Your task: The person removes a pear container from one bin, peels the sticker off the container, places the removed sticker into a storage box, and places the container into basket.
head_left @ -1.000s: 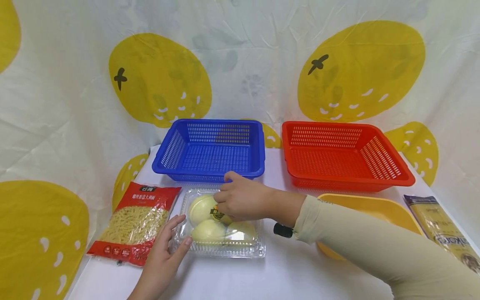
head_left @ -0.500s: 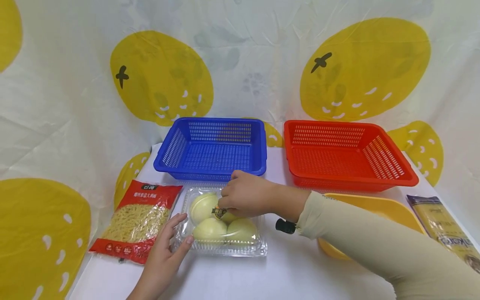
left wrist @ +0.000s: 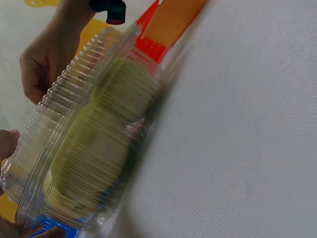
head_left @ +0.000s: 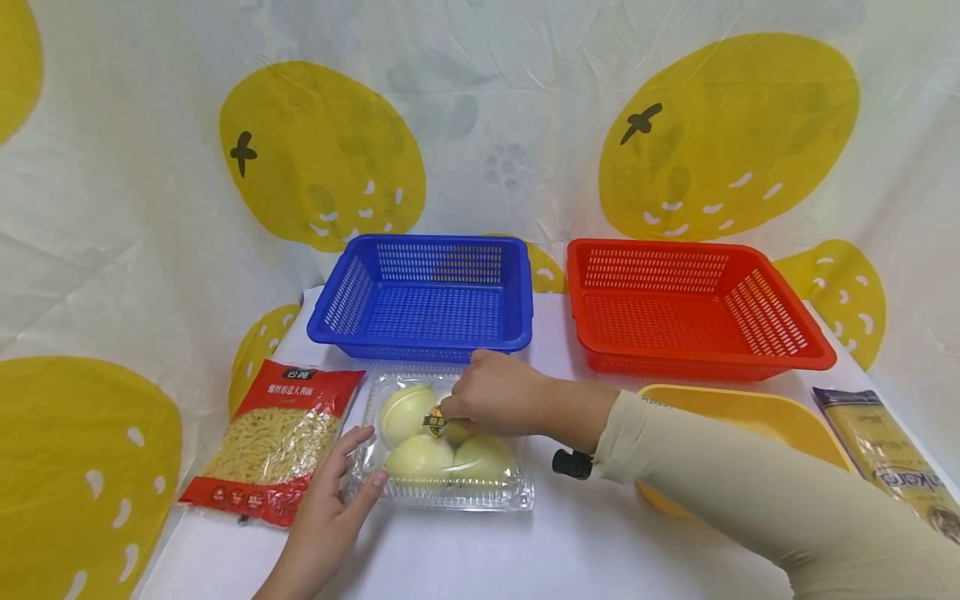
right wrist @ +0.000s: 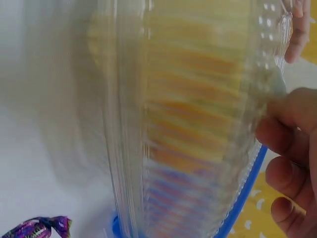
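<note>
A clear plastic clamshell box (head_left: 450, 497) holds several pale yellow-green round fruits (head_left: 420, 461), its lid down. A dark and gold label (head_left: 433, 422) shows on top. My left hand (head_left: 330, 504) steadies the box's left side, thumb at the front corner and fingers spread along the edge. From the right, my right hand (head_left: 498, 396) reaches over the lid with curled fingers and pinches at its top beside the label. In the right wrist view, the fingertips (right wrist: 275, 134) are right at the lid's surface; the thumb is partly hidden.
Behind the box stand a blue basket (head_left: 420, 346) and, further right, a red basket (head_left: 705, 364). A red bag of pasta (head_left: 273, 450) lies left. A yellow tray (head_left: 720, 400) is under the right forearm, with another pasta bag (head_left: 885, 458) beyond. A purple wrapper (right wrist: 37, 228) lies on the table.
My right hand has shifted slightly to the right and its fingers have drawn in by the label. The left hand and the box stay in place; the view moved a little.
</note>
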`<state>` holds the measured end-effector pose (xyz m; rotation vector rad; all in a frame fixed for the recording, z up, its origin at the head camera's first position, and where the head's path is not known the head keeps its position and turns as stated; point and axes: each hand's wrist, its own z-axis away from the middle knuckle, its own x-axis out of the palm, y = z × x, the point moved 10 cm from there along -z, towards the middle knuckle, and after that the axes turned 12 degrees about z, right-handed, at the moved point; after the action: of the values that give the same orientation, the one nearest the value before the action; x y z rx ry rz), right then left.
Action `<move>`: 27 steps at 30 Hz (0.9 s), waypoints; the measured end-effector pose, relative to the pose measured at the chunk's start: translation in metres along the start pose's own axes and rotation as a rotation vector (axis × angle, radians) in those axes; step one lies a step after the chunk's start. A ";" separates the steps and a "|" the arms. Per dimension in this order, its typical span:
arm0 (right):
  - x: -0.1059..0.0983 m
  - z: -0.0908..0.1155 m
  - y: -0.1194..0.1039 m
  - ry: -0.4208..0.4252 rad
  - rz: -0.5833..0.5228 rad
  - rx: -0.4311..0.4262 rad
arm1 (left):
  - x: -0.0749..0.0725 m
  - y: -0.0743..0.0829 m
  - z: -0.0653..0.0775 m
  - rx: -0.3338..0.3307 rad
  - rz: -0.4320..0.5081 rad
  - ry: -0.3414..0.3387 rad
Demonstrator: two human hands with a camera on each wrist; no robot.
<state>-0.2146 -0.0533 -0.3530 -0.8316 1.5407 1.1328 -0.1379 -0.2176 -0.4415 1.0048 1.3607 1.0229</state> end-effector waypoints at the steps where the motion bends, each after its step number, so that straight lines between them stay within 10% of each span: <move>1: -0.001 0.000 0.000 0.000 -0.001 0.015 | 0.000 -0.001 0.000 -0.002 -0.001 0.000; 17: -0.012 -0.004 0.002 0.034 0.144 0.057 | -0.002 0.000 0.001 -0.011 -0.021 0.009; 27: -0.008 0.001 0.017 0.019 -0.274 0.208 | -0.002 0.001 -0.001 -0.019 -0.016 0.000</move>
<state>-0.2277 -0.0466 -0.3409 -0.8815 1.4784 0.7552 -0.1384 -0.2189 -0.4402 0.9790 1.3542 1.0221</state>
